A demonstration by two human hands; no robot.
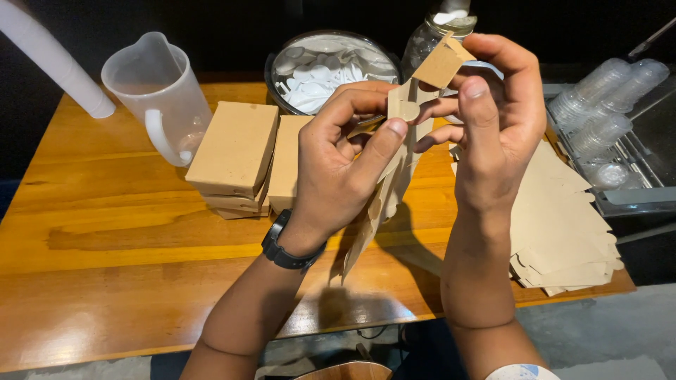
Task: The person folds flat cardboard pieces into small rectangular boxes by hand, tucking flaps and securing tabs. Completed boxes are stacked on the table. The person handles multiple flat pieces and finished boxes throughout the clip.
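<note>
1. The left hand (pixel 338 165) is curled shut around a flat, unfolded brown cardboard box blank (pixel 394 162), thumb pressed across its front near a small round tab and the other fingers wrapped behind.
2. A black watch (pixel 287 246) sits on the left wrist.
3. The right hand (pixel 496 119) pinches the top of the same blank, thumb upright against the near face, fingers bent over the far side beside a folded-out flap at the upper edge.
4. The blank is held up in the air between both hands, above the wooden table (pixel 105 232); its lower end hangs down toward the near table edge without touching it.
5. Just left of the left hand lie stacks of folded brown boxes (pixel 236 151), close together on the table.
6. Behind them stands a clear plastic jug (pixel 158 95), and next to it, at the far edge, a round bowl of white plastic spoons (pixel 327 67).
7. A clear bottle (pixel 436 32) rises behind the raised blank, partly hidden by it.
8. Under and to the right of the right hand lies a pile of flat brown blanks (pixel 563 225), reaching the right-hand corner of the table.
9. Beyond that edge, a tray holds stacked clear plastic cups (pixel 605 105) lying on their sides.
10. The left and near parts of the tabletop are bare wood, giving the widest free room.
</note>
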